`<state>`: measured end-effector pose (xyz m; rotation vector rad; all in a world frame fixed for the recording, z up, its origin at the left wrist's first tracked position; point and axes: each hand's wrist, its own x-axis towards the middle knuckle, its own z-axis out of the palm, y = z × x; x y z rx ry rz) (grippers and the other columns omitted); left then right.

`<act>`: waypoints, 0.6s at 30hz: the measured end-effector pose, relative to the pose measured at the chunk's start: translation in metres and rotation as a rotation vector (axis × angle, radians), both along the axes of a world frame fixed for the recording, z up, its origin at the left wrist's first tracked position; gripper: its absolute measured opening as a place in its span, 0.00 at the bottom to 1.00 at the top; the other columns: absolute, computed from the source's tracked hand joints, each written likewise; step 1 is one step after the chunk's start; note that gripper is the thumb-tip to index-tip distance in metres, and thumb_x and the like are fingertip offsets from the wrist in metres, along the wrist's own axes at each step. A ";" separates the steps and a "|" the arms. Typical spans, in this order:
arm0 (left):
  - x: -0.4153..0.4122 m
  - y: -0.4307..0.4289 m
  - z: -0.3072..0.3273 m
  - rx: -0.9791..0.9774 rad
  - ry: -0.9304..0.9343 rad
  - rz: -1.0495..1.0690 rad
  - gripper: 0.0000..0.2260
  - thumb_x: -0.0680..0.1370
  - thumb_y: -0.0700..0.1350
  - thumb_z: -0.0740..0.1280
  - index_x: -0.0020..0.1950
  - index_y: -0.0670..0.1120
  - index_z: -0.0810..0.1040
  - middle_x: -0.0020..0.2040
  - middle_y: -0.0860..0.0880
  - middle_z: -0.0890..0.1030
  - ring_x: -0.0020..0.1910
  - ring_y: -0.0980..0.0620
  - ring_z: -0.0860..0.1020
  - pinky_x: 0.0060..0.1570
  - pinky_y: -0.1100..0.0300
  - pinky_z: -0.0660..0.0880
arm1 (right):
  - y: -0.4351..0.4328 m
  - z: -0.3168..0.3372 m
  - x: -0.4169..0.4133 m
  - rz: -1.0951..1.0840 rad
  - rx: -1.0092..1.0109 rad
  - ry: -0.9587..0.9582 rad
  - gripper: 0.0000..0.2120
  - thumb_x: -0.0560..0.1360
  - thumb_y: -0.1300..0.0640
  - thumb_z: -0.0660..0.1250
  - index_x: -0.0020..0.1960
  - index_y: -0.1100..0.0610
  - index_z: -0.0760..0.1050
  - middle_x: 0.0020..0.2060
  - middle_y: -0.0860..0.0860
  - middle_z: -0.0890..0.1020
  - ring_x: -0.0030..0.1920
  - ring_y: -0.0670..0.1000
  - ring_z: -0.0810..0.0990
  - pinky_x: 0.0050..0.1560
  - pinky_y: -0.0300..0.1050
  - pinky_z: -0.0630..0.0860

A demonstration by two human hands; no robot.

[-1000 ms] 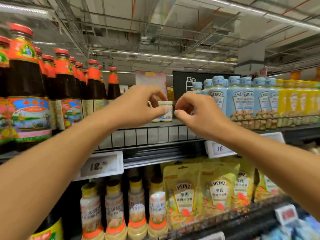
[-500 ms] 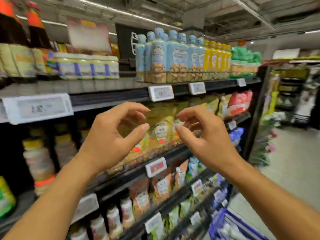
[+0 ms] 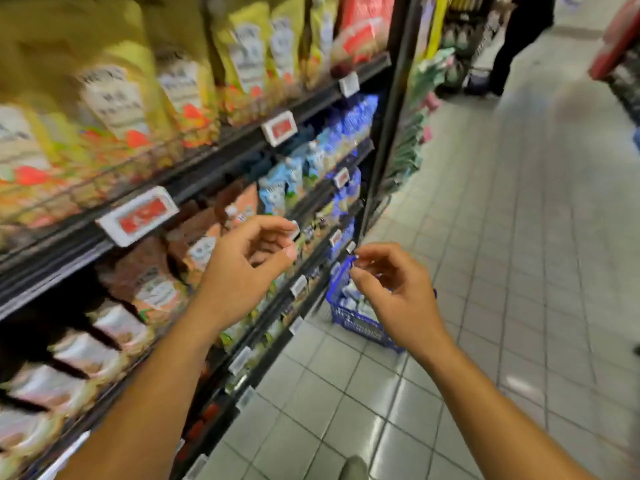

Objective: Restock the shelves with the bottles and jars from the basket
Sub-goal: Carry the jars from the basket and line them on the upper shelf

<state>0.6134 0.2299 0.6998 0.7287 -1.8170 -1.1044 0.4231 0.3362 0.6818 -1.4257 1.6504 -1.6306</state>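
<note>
Two bare hands hang in front of the shelves [image 3: 214, 164], both empty. The left hand [image 3: 247, 271] has loosely curled fingers, thumb and forefinger apart and pinching nothing. The right hand [image 3: 398, 299] is just as slack, its fingers half bent. Behind the right hand a blue basket [image 3: 356, 325] sits on the tiled floor [image 3: 519, 271], just beside the foot of the shelves, with pale, blurred items inside. Yellow pouches [image 3: 114, 64] fill the upper shelf, and a red price tag [image 3: 138, 214] clips to the rail below them.

Supermarket aisle: stocked shelves [image 3: 221, 140], price tags [image 3: 138, 214].
</note>
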 end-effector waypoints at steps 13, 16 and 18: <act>-0.154 -0.019 -0.102 0.428 -0.140 -0.179 0.11 0.70 0.41 0.69 0.51 0.49 0.79 0.38 0.56 0.83 0.39 0.58 0.79 0.43 0.66 0.78 | 0.033 -0.092 -0.125 -0.257 0.302 -0.300 0.09 0.76 0.67 0.70 0.53 0.57 0.79 0.42 0.57 0.82 0.40 0.50 0.76 0.47 0.52 0.77; -0.176 -0.026 -0.118 0.490 -0.187 -0.219 0.11 0.70 0.42 0.69 0.52 0.50 0.79 0.39 0.55 0.83 0.40 0.58 0.80 0.45 0.64 0.78 | 0.020 -0.100 -0.146 -0.282 0.313 -0.323 0.09 0.76 0.67 0.70 0.52 0.56 0.79 0.40 0.55 0.82 0.39 0.48 0.76 0.45 0.47 0.77; -0.185 -0.034 -0.128 0.515 -0.241 -0.235 0.12 0.71 0.44 0.70 0.53 0.51 0.80 0.42 0.52 0.84 0.42 0.54 0.80 0.46 0.59 0.79 | 0.008 -0.107 -0.158 -0.285 0.328 -0.336 0.08 0.76 0.66 0.70 0.52 0.55 0.79 0.39 0.54 0.82 0.39 0.45 0.77 0.43 0.41 0.77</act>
